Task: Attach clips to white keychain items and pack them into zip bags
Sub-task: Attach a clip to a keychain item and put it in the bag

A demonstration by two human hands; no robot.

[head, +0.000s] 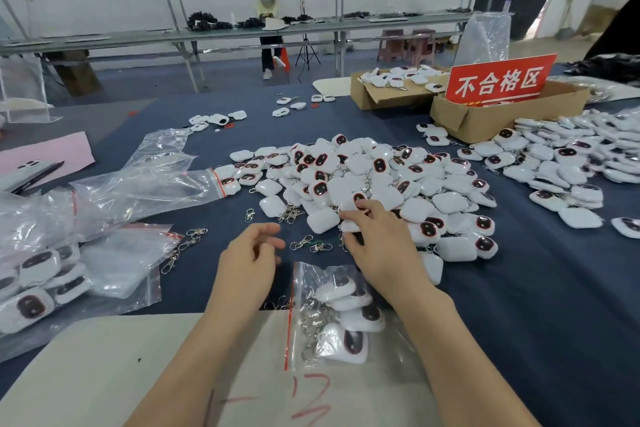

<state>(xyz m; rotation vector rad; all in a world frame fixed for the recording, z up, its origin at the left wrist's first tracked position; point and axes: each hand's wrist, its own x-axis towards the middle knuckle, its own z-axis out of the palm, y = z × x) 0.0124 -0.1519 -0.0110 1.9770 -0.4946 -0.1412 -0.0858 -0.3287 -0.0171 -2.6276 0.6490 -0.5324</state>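
A big heap of white keychain items [363, 177], some showing dark oval faces, covers the middle of the dark blue table. My right hand [377, 243] rests on the heap's near edge, its fingers closed around one white keychain item [349, 226]. My left hand [247, 260] hovers over the cloth with fingers apart and nothing in it. Loose metal clips [310, 243] lie between the two hands. A zip bag [332, 315] holding several clipped items lies right under my right wrist.
Empty zip bags [138, 184] and filled bags [45, 281] lie at the left. Two cardboard boxes [485, 118] with a red sign [500, 80] stand at the back right, beside another pile of items [571, 156]. A beige sheet [104, 357] lies at the near edge.
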